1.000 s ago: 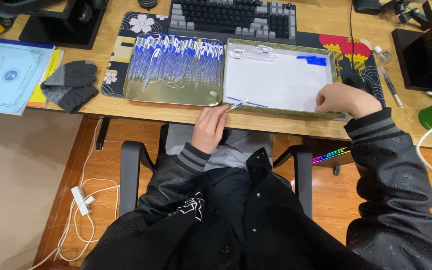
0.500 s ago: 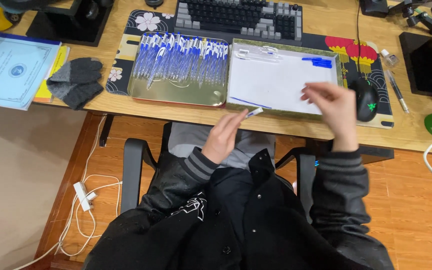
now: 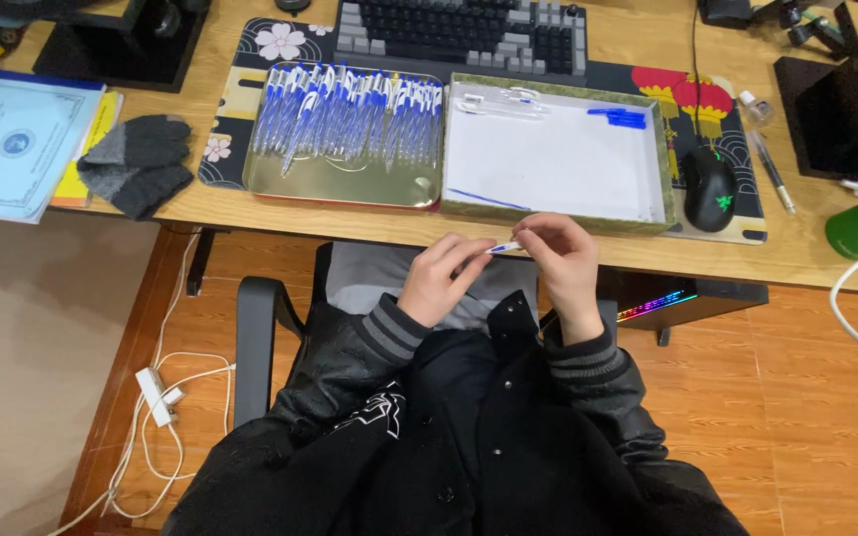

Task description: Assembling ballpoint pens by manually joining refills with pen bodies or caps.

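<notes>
The right hand [image 3: 560,260] has left the white tray [image 3: 554,159], joining the left hand [image 3: 436,283] on the pen [image 3: 504,247].

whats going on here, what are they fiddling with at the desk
A seated person holds a small blue-and-white pen between both hands, the left hand and right hand meeting just below the desk's front edge. On the wooden desk sit a gold metal tray holding a row of similar pens and a white-lined box with a few clear barrels, blue caps and a thin blue refill in it. A keyboard, a black mouse and grey gloves lie around them.
</notes>
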